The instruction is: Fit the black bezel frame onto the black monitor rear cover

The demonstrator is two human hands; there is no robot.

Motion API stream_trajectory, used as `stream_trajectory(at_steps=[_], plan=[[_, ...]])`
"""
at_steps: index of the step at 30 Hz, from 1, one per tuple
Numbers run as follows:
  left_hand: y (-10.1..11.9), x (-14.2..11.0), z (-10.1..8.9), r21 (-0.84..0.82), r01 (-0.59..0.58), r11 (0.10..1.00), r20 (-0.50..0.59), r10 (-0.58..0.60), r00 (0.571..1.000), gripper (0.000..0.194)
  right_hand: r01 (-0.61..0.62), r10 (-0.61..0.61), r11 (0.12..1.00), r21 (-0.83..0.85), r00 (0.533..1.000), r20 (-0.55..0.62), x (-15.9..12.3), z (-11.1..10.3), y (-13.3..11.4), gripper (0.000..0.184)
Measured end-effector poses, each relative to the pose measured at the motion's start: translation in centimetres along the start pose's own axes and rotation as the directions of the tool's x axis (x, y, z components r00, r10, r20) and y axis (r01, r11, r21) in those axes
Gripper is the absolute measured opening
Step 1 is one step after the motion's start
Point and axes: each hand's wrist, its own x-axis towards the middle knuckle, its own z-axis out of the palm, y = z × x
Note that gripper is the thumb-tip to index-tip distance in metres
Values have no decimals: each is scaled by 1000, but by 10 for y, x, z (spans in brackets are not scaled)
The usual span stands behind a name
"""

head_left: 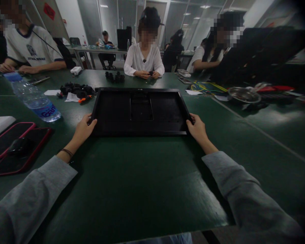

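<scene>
A wide, shallow black monitor housing (114, 110) lies on the green table in front of me, its hollow side facing up and a smaller rectangular outline at its middle. My left hand (85, 127) grips its left edge, with the thumb on the near side of the rim and the fingers partly hidden behind it. On the opposite edge, my right hand (197, 128) holds it in the same way. Both arms are stretched forward in grey sleeves.
To the left stand a tilted-looking water bottle (37, 98) and phones (20, 152) with a black mouse-like object (20, 146) on top. Dark parts (76, 90) lie beyond. A metal bowl (244, 95) and cables (209, 87) sit at right. Several people work around the table (132, 183).
</scene>
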Motion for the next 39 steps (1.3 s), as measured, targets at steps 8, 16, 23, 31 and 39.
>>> stream_trajectory(at_steps=[8, 16, 23, 31, 39], plan=[[4, -2, -2, -2, 12, 1000, 7, -12, 1000, 59, -5, 5, 1000, 3, 1000, 12, 1, 1, 1, 48], [6, -3, -2, -26, 16, 1000, 5, -16, 1000, 57, -11, 11, 1000, -21, 1000, -2, 0, 1, -2, 48], [9, -5, -3, -4, 13, 1000, -3, -13, 1000, 54, -1, 1, 1000, 9, 1000, 1, 0, 1, -2, 48], [8, -4, -3, 27, 17, 999, -3, -16, 1000, 57, -15, 15, 1000, 11, 1000, 5, 0, 0, -4, 48], [4, -2, -1, -12, 19, 1000, 12, -19, 1000, 58, -8, 8, 1000, 15, 1000, 2, 1, 1, -1, 48]])
